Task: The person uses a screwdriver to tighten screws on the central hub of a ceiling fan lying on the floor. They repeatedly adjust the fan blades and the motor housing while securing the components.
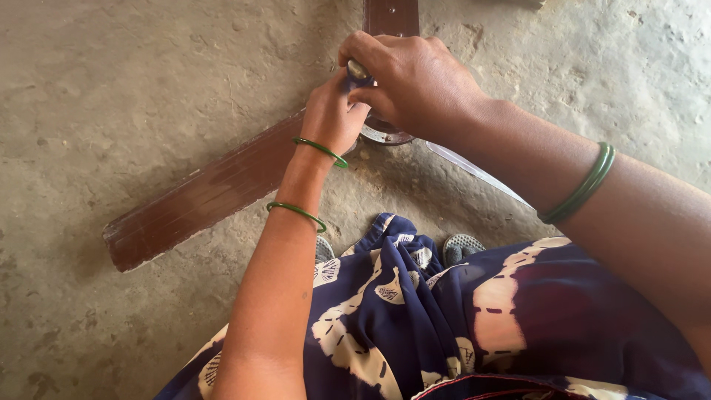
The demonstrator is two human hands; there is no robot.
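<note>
A brown ceiling fan lies flat on the concrete floor. One long blade [200, 196] stretches to the lower left, another blade [391, 16] runs off the top edge, and a third blade [474, 172] passes under my right forearm. Both hands meet over the fan's metal hub [386, 135], which they mostly hide. My right hand [411, 78] is closed around a tool with a rounded metal end [358, 70]. My left hand [333, 115] grips just below it, against the hub. Green bangles sit on both wrists.
My lap, in a dark blue patterned cloth [444, 318], fills the lower right. The toes of two grey slippers [463, 246] peek out beneath the cloth's edge. Rough bare concrete [96, 96] spreads to the left and top.
</note>
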